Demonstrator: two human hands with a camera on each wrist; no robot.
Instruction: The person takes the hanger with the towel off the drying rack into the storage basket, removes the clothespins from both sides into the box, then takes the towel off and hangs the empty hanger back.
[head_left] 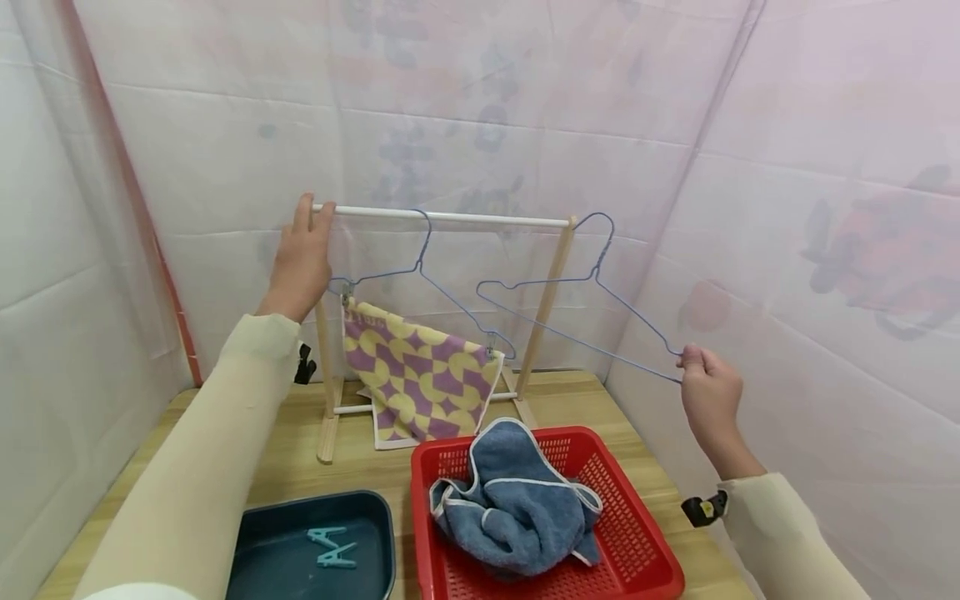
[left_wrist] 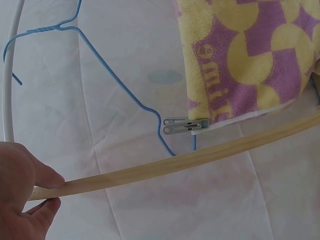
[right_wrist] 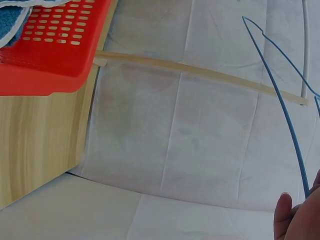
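Note:
My left hand (head_left: 300,258) grips the upper left corner of a small hanging rack (head_left: 495,219). The left wrist view shows its thumb and fingers pinching the wooden post (left_wrist: 145,172). A blue wire hanger (left_wrist: 107,57) hangs from the white rail. Grey clips (left_wrist: 182,125) fasten a yellow and purple towel (head_left: 420,367) to it. In the head view my right hand (head_left: 711,396) pinches the right end of a second blue wire hanger (head_left: 633,308), which carries nothing. This hanger's hook is beside the rail's right end; whether it touches the rack I cannot tell.
A red basket (head_left: 637,533) holding a crumpled blue cloth (head_left: 525,508) with white trim stands in front of the rack. To its left is a dark blue tray (head_left: 381,533) with light blue clothespins (head_left: 333,554). Pale curtain walls (head_left: 787,208) surround the wooden table (head_left: 566,400).

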